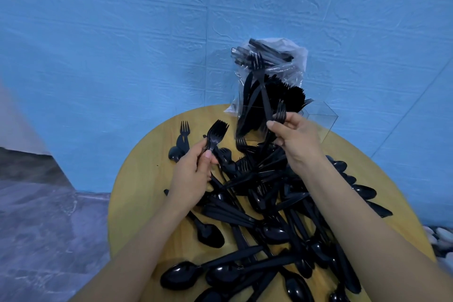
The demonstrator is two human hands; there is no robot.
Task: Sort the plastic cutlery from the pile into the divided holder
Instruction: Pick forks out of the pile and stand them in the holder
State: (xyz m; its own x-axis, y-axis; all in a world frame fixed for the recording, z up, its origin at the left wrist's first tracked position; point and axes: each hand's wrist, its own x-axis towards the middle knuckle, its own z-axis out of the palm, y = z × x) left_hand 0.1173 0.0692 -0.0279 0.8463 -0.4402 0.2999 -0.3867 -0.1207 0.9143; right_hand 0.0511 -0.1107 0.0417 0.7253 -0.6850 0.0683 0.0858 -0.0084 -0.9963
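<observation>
A pile of black plastic cutlery [267, 223], spoons, knives and forks, covers the round wooden table [137, 193]. My left hand [193, 174] grips a small stack of black forks [215, 133], tines up, left of the pile. My right hand [294, 137] pinches a single black fork [279, 115] just in front of the clear divided holder [318, 117] at the table's far edge. The holder's left part is packed with upright black forks and knives; its right part looks see-through with nothing visible inside.
A clear plastic bag [289, 54] with more black cutlery stands behind the holder against the blue wall. A loose fork [184, 130] and a spoon lie at the table's far left. Grey floor lies to the left, white pebbles [438, 235] at right.
</observation>
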